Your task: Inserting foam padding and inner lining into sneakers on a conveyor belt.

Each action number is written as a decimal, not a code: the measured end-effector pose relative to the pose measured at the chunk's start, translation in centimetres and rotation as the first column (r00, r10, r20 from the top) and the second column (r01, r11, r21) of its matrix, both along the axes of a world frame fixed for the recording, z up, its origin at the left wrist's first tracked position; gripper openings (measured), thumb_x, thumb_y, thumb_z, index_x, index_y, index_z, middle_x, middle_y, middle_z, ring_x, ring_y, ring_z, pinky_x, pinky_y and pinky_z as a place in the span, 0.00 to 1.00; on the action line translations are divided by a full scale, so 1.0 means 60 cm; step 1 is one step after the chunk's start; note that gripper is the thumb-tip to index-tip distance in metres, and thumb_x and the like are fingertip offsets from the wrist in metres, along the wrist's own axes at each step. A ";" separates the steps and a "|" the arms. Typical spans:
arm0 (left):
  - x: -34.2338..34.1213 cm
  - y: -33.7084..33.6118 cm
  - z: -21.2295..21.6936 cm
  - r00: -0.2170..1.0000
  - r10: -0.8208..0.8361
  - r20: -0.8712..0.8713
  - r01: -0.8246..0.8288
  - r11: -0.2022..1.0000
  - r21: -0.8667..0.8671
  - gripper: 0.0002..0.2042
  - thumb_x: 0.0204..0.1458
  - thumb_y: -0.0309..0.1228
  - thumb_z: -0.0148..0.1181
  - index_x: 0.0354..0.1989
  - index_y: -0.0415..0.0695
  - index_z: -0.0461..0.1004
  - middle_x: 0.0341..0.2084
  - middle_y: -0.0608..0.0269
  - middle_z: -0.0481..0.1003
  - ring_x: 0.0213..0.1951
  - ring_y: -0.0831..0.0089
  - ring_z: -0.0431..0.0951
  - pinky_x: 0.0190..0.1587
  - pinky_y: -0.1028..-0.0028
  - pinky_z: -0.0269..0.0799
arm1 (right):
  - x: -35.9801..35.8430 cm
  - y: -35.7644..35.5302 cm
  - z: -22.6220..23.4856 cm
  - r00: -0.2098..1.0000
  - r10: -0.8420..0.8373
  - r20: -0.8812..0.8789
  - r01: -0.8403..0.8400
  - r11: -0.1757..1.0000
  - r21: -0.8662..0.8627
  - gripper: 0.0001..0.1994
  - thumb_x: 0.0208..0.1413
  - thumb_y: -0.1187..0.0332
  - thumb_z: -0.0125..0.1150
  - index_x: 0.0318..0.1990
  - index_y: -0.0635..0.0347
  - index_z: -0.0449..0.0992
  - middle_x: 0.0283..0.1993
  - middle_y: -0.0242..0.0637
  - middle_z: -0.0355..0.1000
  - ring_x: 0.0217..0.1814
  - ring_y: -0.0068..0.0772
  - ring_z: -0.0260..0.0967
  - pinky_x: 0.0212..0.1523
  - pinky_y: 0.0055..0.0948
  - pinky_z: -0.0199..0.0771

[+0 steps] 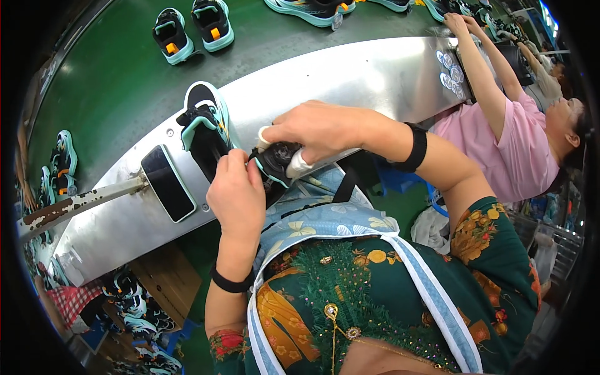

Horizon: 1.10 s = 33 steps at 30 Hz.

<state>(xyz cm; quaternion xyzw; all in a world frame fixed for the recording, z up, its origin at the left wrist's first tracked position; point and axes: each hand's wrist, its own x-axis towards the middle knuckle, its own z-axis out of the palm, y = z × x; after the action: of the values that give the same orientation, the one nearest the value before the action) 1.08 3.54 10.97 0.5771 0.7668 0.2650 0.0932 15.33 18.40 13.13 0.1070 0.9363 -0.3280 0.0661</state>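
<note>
A black shoe with mint edging (278,161) is between my hands, close to the front edge of the metal bench. My right hand (319,132), with white covers on two fingertips, grips it from above and the right. My left hand (237,190) is closed, thumb and fingers pinched at the shoe's left edge; the exact part pinched is hidden. Just beyond my left hand, another black and mint shoe (206,115) lies on the bench with its opening toward me. A phone with a dark screen (167,181) rests left of it.
The metal bench (350,69) borders a green surface (112,81) bearing a pair of shoes (192,30) and more shoes along its far side. A chipped metal bar (81,203) crosses at left. At right, a person in pink (500,137) handles shoes near round stickers (450,72).
</note>
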 end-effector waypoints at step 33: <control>-0.008 -0.037 -0.002 -0.026 0.369 0.929 0.291 0.892 -0.347 0.12 0.59 0.32 0.49 0.40 0.34 0.73 0.27 0.53 0.78 0.14 0.80 0.71 0.11 0.83 0.58 | 0.024 -0.034 -0.015 0.940 -0.179 -0.289 0.098 0.956 -0.276 0.21 0.45 0.74 0.61 0.51 0.54 0.72 0.32 0.46 0.71 0.36 0.48 0.70 0.38 0.38 0.71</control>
<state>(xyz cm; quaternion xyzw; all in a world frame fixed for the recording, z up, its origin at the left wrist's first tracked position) 0.57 1.34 10.85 0.1462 0.5169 0.4135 0.7352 16.80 16.35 12.22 0.1107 0.8744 -0.4634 -0.0922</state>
